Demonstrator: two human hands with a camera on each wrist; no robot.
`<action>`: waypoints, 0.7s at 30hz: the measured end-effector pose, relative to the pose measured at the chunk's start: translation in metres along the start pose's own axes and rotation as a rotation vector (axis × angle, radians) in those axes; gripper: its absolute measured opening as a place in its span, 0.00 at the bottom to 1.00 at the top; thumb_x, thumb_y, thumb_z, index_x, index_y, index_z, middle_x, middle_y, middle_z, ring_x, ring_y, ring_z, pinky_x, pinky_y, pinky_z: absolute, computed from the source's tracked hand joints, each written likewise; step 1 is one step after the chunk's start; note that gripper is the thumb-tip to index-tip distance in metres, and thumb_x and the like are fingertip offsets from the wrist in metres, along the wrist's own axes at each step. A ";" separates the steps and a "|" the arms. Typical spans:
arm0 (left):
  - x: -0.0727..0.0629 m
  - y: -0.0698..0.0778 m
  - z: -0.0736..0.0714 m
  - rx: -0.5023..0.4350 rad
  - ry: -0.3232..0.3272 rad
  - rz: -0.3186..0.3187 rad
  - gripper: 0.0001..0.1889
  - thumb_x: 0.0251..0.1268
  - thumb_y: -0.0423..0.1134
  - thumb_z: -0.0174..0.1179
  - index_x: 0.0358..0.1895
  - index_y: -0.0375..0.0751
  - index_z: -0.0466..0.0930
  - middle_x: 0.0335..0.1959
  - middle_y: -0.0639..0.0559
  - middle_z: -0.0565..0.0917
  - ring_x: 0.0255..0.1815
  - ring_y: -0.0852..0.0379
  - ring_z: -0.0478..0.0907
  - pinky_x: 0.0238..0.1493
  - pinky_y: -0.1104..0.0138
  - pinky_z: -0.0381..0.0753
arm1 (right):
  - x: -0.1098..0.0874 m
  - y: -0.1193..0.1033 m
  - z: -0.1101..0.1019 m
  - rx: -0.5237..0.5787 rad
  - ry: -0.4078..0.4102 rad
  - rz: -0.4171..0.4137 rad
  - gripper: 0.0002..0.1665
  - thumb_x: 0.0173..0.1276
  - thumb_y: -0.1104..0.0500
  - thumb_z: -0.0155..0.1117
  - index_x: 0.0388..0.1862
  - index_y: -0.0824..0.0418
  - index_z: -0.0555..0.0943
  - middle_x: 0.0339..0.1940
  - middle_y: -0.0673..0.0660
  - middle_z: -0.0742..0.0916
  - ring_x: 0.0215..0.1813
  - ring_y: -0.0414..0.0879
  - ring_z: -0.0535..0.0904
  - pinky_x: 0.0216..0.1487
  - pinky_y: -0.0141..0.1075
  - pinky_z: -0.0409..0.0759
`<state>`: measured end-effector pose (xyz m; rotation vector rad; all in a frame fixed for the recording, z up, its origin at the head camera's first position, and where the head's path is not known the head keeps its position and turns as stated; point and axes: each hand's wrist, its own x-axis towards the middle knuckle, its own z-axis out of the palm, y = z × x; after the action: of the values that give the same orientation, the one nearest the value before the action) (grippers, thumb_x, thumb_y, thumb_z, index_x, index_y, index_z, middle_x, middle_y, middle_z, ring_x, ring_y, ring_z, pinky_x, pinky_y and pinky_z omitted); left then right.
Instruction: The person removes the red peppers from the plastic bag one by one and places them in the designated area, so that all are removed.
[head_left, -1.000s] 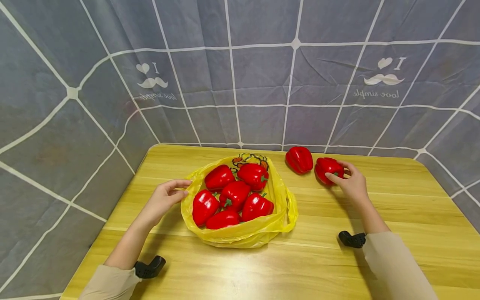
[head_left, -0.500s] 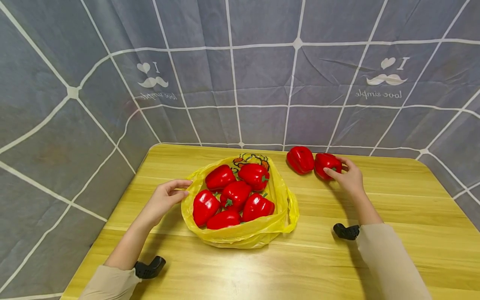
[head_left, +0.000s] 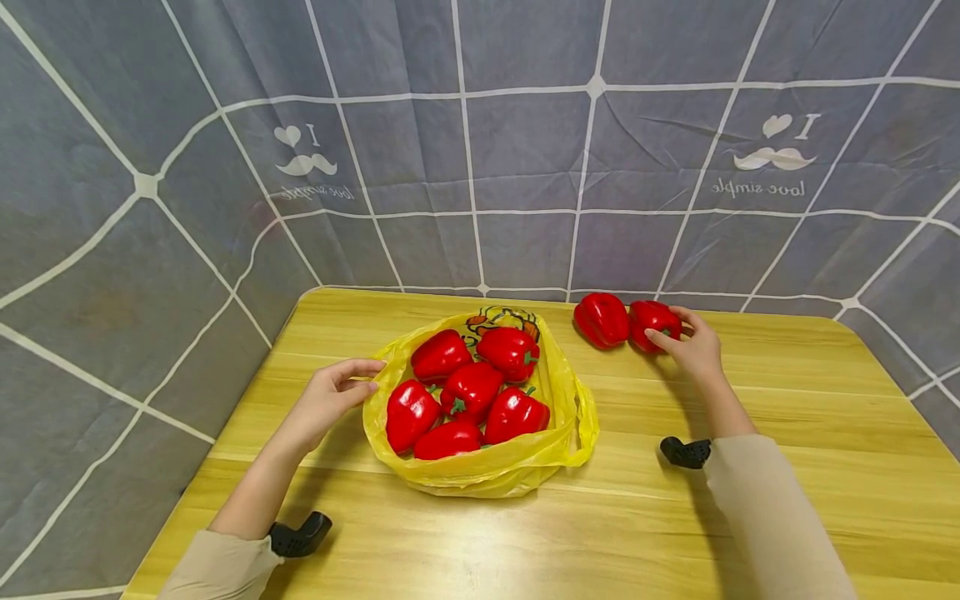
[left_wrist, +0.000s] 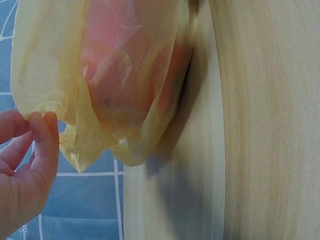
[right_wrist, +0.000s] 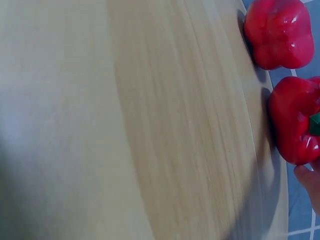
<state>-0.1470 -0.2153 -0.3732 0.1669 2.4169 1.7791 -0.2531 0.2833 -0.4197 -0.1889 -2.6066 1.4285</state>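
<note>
A yellow plastic bag (head_left: 483, 481) sits on the table with its mouth spread wide, and several red bell peppers (head_left: 471, 388) lie inside. My left hand (head_left: 322, 407) pinches the bag's left rim between thumb and fingers, as the left wrist view shows of the thin yellow plastic (left_wrist: 47, 80). Toward the back right, my right hand (head_left: 699, 352) holds a red bell pepper (head_left: 649, 322) from its right side, thumb in front and fingers behind. Its green stem (right_wrist: 315, 124) shows in the right wrist view. Just left of it lies another bell pepper (head_left: 602, 322).
The wooden table (head_left: 817, 400) reaches back to a grey curtain (head_left: 525, 158) with white lines, which also hangs along the left. A black wrist device (head_left: 300, 535) is at the left forearm, and a similar device (head_left: 686, 452) at the right.
My right hand and its bell pepper have shifted left and slightly back, up close to the other loose pepper. The left hand and the bag have stayed in place.
</note>
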 end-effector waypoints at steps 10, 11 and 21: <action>0.001 -0.001 0.000 0.008 -0.005 0.005 0.18 0.64 0.29 0.55 0.56 0.24 0.71 0.52 0.32 0.75 0.41 0.62 0.77 0.44 0.72 0.77 | 0.007 0.001 0.004 0.003 0.011 -0.017 0.37 0.62 0.55 0.65 0.66 0.67 0.65 0.63 0.68 0.71 0.60 0.63 0.67 0.48 0.35 0.71; 0.001 -0.001 0.000 0.007 -0.006 0.006 0.18 0.65 0.29 0.55 0.56 0.24 0.71 0.52 0.32 0.75 0.41 0.62 0.77 0.44 0.72 0.77 | 0.007 0.001 0.004 0.002 0.009 -0.018 0.37 0.62 0.55 0.65 0.66 0.67 0.64 0.63 0.68 0.71 0.60 0.63 0.67 0.49 0.36 0.71; 0.001 -0.002 0.000 0.013 -0.003 0.013 0.18 0.65 0.29 0.54 0.56 0.24 0.71 0.52 0.32 0.75 0.41 0.62 0.77 0.44 0.72 0.77 | 0.006 -0.003 0.000 -0.001 -0.036 -0.021 0.38 0.63 0.55 0.64 0.67 0.67 0.62 0.64 0.69 0.69 0.62 0.65 0.64 0.57 0.49 0.70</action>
<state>-0.1478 -0.2154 -0.3750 0.1870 2.4314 1.7666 -0.2588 0.2823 -0.4166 -0.1363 -2.6303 1.4368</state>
